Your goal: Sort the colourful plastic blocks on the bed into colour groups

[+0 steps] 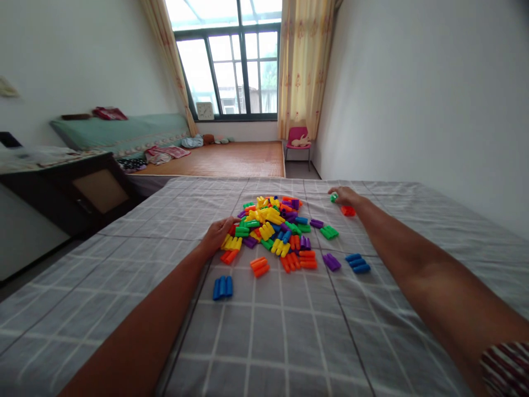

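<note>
A heap of plastic building blocks (270, 216) in yellow, green, orange, purple and blue lies on the grey checked cloth, each block shaped like short tubes joined side by side. My left hand (219, 234) rests against the heap's left edge, fingers stretched toward it, beside yellow blocks (232, 243); its fingertips are partly hidden. Farther back on the right, my right hand (346, 197) pinches a green block (334, 197) between its fingers. Just below that hand lies an orange-red block (347, 211).
Loose blocks lie in front of the heap, among them a blue block (223, 288) and another blue block (357, 263). Beyond the checked cloth (264, 342) are a bed with a mat (239, 157) and a pink chair (298, 138). A dark cabinet (99, 190) stands left.
</note>
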A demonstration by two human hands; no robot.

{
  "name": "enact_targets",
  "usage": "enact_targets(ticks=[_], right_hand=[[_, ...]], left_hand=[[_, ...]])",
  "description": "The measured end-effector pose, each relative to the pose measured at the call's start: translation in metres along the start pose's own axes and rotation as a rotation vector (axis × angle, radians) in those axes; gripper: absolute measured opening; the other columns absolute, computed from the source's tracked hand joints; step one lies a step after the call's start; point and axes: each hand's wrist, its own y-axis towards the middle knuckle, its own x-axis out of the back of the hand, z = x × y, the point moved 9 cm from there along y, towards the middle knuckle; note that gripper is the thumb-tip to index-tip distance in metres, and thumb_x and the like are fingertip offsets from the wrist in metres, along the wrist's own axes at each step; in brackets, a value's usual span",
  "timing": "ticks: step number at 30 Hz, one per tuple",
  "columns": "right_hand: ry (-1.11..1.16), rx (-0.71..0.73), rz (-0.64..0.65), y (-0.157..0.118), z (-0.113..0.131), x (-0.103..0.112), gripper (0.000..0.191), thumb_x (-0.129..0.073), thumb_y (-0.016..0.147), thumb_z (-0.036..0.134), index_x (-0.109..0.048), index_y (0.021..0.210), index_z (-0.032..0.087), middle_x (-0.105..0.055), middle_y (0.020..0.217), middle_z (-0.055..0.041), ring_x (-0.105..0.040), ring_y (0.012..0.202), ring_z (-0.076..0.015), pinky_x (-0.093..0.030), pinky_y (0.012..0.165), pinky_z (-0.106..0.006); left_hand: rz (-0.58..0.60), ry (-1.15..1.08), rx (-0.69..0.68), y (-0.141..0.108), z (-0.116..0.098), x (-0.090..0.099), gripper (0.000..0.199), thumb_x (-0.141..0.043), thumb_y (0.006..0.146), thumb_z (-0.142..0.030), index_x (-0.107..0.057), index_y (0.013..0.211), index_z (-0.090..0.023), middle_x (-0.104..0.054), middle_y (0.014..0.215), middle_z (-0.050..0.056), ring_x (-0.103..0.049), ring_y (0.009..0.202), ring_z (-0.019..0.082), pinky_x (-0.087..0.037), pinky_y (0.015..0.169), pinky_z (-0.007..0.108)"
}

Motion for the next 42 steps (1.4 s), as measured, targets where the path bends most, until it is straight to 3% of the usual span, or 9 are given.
enact_targets(ticks=[5, 9, 12, 18, 27, 31, 36, 39, 42], right_hand=[[-0.015, 0.262, -0.096, -0.021, 0.104, 0.024, 0.036, -0.058, 0.074, 0.009, -0.068, 0.108, 0.019, -0.068, 0.112, -0.0064, -0.06, 0.105, -0.0218, -0.044, 0.098, -0.036], [0.125, 0.49, 0.198, -0.07, 0.192, 0.004, 0.03, -0.056, 0.079, 0.015, -0.068, 0.105, 0.022, -0.072, 0.098, -0.0017, -0.065, 0.085, -0.0165, -0.05, 0.08, -0.028], [0.112, 0.551, 0.356, -0.107, 0.22, -0.016, 0.036, -0.063, 0.074, 0.015, -0.068, 0.109, 0.022, -0.07, 0.105, -0.0031, -0.065, 0.088, -0.0181, -0.05, 0.079, -0.028], [0.187, 0.589, 0.333, -0.134, 0.23, -0.031, 0.039, -0.061, 0.075, 0.014, -0.065, 0.113, 0.018, -0.069, 0.107, -0.0063, -0.063, 0.096, -0.0203, -0.048, 0.085, -0.031], [0.414, 0.531, 0.331, -0.153, 0.215, -0.027, 0.031, -0.059, 0.082, 0.028, -0.066, 0.112, 0.021, -0.07, 0.104, -0.0027, -0.064, 0.092, -0.0182, -0.048, 0.083, -0.029], [0.462, 0.471, 0.295, -0.139, 0.196, -0.015, 0.032, -0.06, 0.083, 0.038, -0.068, 0.109, 0.021, -0.07, 0.104, -0.0032, -0.064, 0.093, -0.0193, -0.049, 0.085, -0.031], [0.426, 0.043, -0.181, -0.109, 0.081, 0.039, 0.038, -0.053, 0.086, 0.032, -0.06, 0.122, 0.022, -0.065, 0.117, -0.0085, -0.06, 0.106, -0.0225, -0.047, 0.094, -0.038], [0.42, -0.152, -0.238, -0.111, 0.009, 0.041, 0.057, -0.061, 0.078, 0.027, -0.049, 0.134, 0.02, -0.058, 0.129, -0.0121, -0.052, 0.119, -0.0247, -0.045, 0.098, -0.039], [0.437, -0.248, -0.181, -0.112, -0.033, 0.021, 0.073, -0.067, 0.072, 0.027, -0.041, 0.138, 0.016, -0.048, 0.139, -0.0167, -0.047, 0.127, -0.0262, -0.042, 0.102, -0.04]], left_hand=[[-0.008, 0.028, -0.031, 0.0, -0.003, 0.0, 0.073, -0.05, 0.075, -0.072, -0.071, 0.107, -0.01, -0.072, 0.08, 0.008, -0.061, 0.065, 0.018, -0.043, 0.056, 0.026], [-0.009, 0.051, -0.06, 0.0, -0.006, 0.0, 0.074, -0.048, 0.075, -0.073, -0.071, 0.106, -0.009, -0.071, 0.078, 0.009, -0.06, 0.063, 0.018, -0.043, 0.056, 0.027], [-0.014, 0.065, -0.084, 0.0, -0.008, 0.001, 0.075, -0.047, 0.075, -0.074, -0.072, 0.104, -0.009, -0.072, 0.078, 0.009, -0.061, 0.065, 0.019, -0.043, 0.057, 0.028], [-0.028, 0.046, -0.078, 0.0, -0.007, 0.002, 0.077, -0.049, 0.072, -0.076, -0.072, 0.103, -0.009, -0.072, 0.08, 0.009, -0.061, 0.067, 0.019, -0.044, 0.059, 0.028], [-0.007, 0.017, -0.026, -0.002, -0.007, 0.002, 0.076, -0.053, 0.071, -0.074, -0.071, 0.107, -0.01, -0.072, 0.078, 0.008, -0.061, 0.065, 0.018, -0.044, 0.057, 0.027], [0.0, 0.018, -0.021, -0.002, -0.008, 0.002, 0.075, -0.053, 0.07, -0.075, -0.072, 0.105, -0.011, -0.073, 0.082, 0.009, -0.063, 0.069, 0.019, -0.046, 0.059, 0.027], [0.016, 0.003, 0.005, -0.004, -0.009, 0.001, 0.076, -0.054, 0.069, -0.076, -0.071, 0.107, -0.012, -0.073, 0.081, 0.008, -0.064, 0.071, 0.02, -0.047, 0.06, 0.027], [0.011, 0.012, 0.015, -0.004, -0.01, 0.002, 0.075, -0.054, 0.069, -0.076, -0.071, 0.106, -0.013, -0.073, 0.082, 0.008, -0.064, 0.073, 0.021, -0.048, 0.062, 0.028], [0.008, 0.023, 0.022, -0.005, -0.011, 0.002, 0.074, -0.054, 0.07, -0.074, -0.071, 0.107, -0.013, -0.074, 0.087, 0.008, -0.065, 0.077, 0.022, -0.049, 0.065, 0.028]])
